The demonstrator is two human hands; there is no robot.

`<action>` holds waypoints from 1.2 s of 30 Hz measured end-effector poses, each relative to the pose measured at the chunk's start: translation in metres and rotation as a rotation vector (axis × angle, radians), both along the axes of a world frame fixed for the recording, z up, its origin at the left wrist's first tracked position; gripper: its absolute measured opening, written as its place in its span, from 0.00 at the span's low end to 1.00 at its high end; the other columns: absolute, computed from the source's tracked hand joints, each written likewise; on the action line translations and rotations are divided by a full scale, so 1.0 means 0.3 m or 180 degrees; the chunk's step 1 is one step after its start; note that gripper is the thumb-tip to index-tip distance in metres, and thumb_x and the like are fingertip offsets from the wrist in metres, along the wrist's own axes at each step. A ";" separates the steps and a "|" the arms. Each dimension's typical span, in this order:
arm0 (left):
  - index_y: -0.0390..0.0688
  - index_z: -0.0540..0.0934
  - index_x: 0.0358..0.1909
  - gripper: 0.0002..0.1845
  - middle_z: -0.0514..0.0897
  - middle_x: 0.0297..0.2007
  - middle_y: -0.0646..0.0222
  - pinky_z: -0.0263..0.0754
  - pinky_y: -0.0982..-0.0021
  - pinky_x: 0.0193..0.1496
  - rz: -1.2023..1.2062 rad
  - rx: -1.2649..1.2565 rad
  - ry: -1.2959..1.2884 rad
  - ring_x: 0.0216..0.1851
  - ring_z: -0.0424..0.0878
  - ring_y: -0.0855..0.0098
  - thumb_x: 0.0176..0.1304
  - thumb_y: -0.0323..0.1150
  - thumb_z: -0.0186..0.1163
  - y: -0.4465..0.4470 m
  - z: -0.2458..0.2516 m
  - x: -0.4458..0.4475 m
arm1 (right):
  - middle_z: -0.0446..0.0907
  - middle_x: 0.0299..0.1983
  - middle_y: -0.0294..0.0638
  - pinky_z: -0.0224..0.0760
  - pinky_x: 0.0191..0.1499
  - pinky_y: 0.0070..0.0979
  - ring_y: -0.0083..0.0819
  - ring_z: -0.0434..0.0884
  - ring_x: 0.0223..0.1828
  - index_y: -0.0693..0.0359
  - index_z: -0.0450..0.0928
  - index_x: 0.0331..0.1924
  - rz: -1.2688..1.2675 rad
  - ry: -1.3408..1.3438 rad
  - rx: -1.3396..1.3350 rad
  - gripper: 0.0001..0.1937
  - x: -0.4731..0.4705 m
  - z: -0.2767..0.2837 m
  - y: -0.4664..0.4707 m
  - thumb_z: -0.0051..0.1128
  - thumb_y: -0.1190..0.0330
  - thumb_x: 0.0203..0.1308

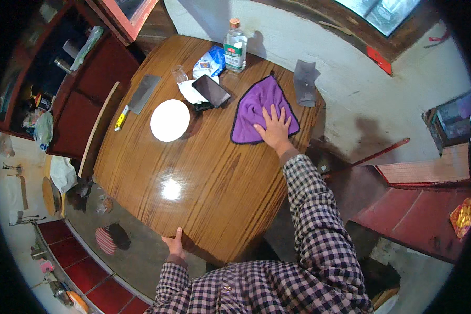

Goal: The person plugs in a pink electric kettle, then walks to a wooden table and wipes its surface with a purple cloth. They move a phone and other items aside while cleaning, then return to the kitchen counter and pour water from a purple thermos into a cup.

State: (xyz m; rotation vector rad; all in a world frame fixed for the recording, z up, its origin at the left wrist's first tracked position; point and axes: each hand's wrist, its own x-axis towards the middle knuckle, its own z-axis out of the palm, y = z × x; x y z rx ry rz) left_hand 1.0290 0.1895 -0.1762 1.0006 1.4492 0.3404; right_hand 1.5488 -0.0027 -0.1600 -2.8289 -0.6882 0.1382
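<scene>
My right hand lies flat, fingers spread, on a purple cloth with a dark border, which rests on the wooden table. At the table's near edge, my left hand has its thumb on top, while its fingers are partly hidden by the edge. A white plate sits left of the cloth. Between them and farther back, a smartphone lies on white paper. A cleaver with a yellow handle lies beyond the plate, to the left.
Along the back stand a clear bottle with a green label and a small glass, beside a blue and white packet. A grey object is at the right rear edge. A striped slipper lies on the floor.
</scene>
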 end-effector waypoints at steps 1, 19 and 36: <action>0.48 0.44 0.75 0.48 0.57 0.72 0.62 0.55 0.58 0.74 -0.0066 0.0038 -0.0051 0.71 0.59 0.60 0.62 0.26 0.67 -0.004 0.004 0.000 | 0.47 0.79 0.45 0.33 0.73 0.67 0.60 0.40 0.78 0.46 0.56 0.76 0.0033 0.0010 -0.0039 0.39 -0.040 0.001 -0.028 0.49 0.39 0.65; 0.37 0.35 0.77 0.57 0.51 0.75 0.48 0.64 0.60 0.67 -0.0747 -0.0073 0.0050 0.70 0.62 0.57 0.61 0.38 0.70 0.029 0.012 -0.152 | 0.51 0.75 0.58 0.41 0.71 0.66 0.70 0.45 0.75 0.61 0.60 0.72 0.0437 -0.0099 -0.0032 0.39 -1.143 0.018 -0.291 0.60 0.51 0.62; 0.34 0.63 0.69 0.37 0.79 0.53 0.59 0.75 0.67 0.50 -0.0343 -0.1017 -0.0105 0.47 0.80 0.67 0.63 0.37 0.68 0.013 -0.056 -0.740 | 0.49 0.76 0.59 0.37 0.68 0.75 0.74 0.42 0.74 0.53 0.60 0.74 0.1962 0.0084 0.0141 0.44 -1.423 0.014 0.667 0.60 0.41 0.57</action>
